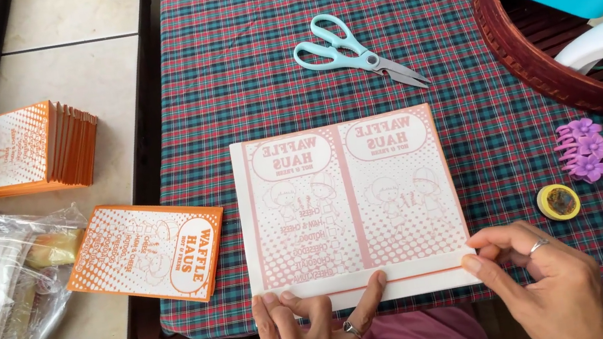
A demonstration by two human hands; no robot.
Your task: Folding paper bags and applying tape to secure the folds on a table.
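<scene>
A white paper sheet (345,195) printed in pale red, seen from its back, lies on the plaid tablecloth (261,56) near the front edge. Its near edge is folded up into a narrow strip (412,271). My left hand (318,330) presses on the left part of that strip with spread fingers. At the strip's right end, my right hand (545,280) pinches the fold between thumb and fingers. Both hands wear a ring.
Light-blue scissors (355,51) lie shut beyond the sheet. A dark woven basket (531,55) with a teal box stands at the back right. A purple flower hair clip (591,148) and a small yellow tin (558,202) lie right. Orange printed paper stacks (24,151) (147,252) sit left.
</scene>
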